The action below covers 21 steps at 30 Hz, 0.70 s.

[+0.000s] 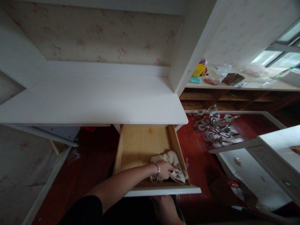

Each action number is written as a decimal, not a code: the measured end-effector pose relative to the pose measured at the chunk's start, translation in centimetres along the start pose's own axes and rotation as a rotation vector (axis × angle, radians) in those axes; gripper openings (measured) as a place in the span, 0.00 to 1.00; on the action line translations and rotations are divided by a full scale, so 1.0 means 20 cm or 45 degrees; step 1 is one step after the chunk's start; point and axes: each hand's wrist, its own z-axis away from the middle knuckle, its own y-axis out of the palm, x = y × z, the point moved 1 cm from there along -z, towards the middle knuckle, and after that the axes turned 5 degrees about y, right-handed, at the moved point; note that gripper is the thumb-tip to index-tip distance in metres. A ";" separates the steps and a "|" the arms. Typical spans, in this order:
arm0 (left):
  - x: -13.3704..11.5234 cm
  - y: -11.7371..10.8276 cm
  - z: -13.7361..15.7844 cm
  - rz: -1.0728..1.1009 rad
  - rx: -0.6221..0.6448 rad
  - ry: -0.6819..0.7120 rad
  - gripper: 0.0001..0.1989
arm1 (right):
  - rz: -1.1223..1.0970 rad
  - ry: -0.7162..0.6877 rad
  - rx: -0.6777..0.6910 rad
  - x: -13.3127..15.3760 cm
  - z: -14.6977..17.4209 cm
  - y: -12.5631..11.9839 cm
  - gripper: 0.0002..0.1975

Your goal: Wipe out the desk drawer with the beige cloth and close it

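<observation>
My left hand (164, 169), with a silver bangle at the wrist, reaches into a pulled-out wooden drawer (136, 140). Its fingers are closed on a crumpled beige cloth (174, 161), which is pressed into the drawer's front right corner. Light bare wood shows over the rest of the drawer bottom. Below the white drawer front (164, 191) is my right hand (164, 204); its fingers are largely hidden there, so their grip does not show.
Above the drawer is a white desk top (105, 97) with a side panel at its right. A metal chandelier (217, 125) lies on the red floor (197, 153) to the right. Behind it, a low shelf unit (234, 97) bears bags and a box. A white cabinet (264, 168) stands at far right.
</observation>
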 end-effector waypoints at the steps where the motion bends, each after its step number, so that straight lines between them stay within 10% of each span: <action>1: -0.01 0.01 0.03 -0.048 0.052 0.017 0.15 | 0.002 0.003 -0.002 0.00 0.00 0.00 0.17; 10: 0.11 -0.12 0.35 -0.533 0.302 -0.043 0.09 | 0.004 0.026 -0.003 0.03 0.02 0.00 0.16; 16: 0.29 -0.22 0.67 -0.749 0.270 -0.194 0.07 | -0.028 -0.002 -0.008 0.00 0.01 0.03 0.17; 21: 0.37 -0.25 0.64 -0.841 0.162 -0.454 0.02 | -0.027 0.017 0.025 -0.01 0.01 0.03 0.16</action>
